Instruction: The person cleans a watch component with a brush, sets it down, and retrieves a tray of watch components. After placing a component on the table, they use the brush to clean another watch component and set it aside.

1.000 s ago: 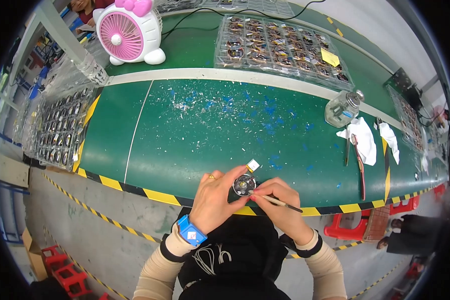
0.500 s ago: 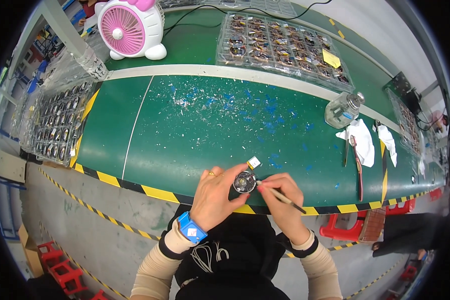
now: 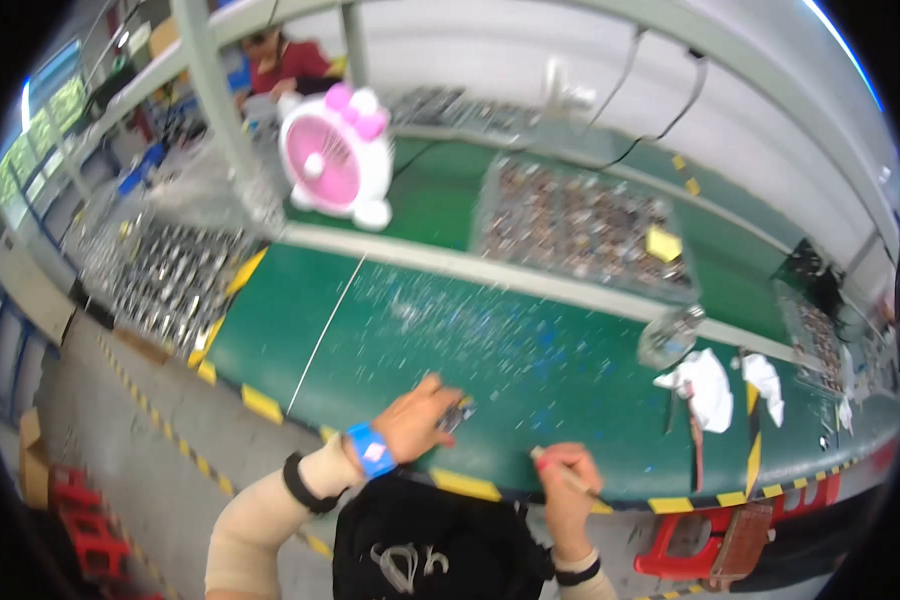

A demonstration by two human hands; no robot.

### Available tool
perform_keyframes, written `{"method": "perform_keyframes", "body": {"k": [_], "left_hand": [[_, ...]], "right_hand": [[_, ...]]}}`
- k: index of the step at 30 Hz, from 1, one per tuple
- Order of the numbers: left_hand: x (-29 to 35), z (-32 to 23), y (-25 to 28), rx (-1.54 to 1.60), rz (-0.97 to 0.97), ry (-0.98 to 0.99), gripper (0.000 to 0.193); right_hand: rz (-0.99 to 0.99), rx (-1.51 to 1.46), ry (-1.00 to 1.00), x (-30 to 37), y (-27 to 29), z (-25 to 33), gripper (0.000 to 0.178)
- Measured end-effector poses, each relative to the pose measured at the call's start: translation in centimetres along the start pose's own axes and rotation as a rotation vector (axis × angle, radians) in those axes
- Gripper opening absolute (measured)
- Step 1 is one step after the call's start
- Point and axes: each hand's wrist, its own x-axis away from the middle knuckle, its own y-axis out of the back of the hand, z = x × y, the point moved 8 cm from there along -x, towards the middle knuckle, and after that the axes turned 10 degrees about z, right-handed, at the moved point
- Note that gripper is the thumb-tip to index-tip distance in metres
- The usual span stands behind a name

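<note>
My left hand (image 3: 413,420), with a blue band at its wrist, is closed around a small round case with electronics inside (image 3: 462,409), just above the green bench top. Motion blur smears the case, and my fingers cover part of it. Apart from it, to the right, my right hand (image 3: 568,500) pinches a slim pen-like tool (image 3: 587,489) with a beige shaft and a dark end. The tool's kind cannot be made out. Its tip points away from me over the bench and does not touch the case.
White and blue scraps (image 3: 470,325) litter the green bench (image 3: 320,300). A glass jar (image 3: 668,338), white tissue (image 3: 708,390) and a red-handled tool (image 3: 696,450) lie right. Behind stand a pink-white fan (image 3: 325,160) and a parts tray (image 3: 580,225); more trays (image 3: 175,285) sit left.
My left hand has moved left with the case, away from the tool in my right hand, which had been at the case. The view has tilted up, showing a person at the far left.
</note>
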Motion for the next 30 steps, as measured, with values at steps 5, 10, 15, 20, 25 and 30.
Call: {"method": "perform_keyframes", "body": {"k": [5, 10, 15, 20, 25, 30], "left_hand": [[-3.3, -1.1, -0.1, 0.024, 0.213, 0.077, 0.036], [-3.0, -3.1, -0.4, 0.206, 0.296, 0.41, 0.025], [-7.2, -3.7, 0.2, 0.269, 0.229, 0.335, 0.027], [-8.8, -7.3, 2.8, -0.498, -0.059, -0.134, 0.025], [-9.5, -7.6, 3.6, -0.751, -0.269, -0.104, 0.022], [-11.0, -6.1, 2.5, -0.995, -0.233, -0.093, 0.019]], "right_hand": [[-0.001, -0.033, -0.022, 0.1, 4.4, 2.0, 0.007], [-0.012, -0.201, 0.045, 0.7, 10.5, 0.3, 0.011], [0.12, 0.038, 0.179, -0.4, 12.6, 2.8, 0.008], [0.138, 0.114, 0.232, -0.4, 12.6, 2.8, 0.01], [0.133, 0.162, 0.246, -1.0, 11.9, 1.6, 0.01], [0.12, 0.171, 0.238, -1.6, 11.4, 1.1, 0.01]]}}
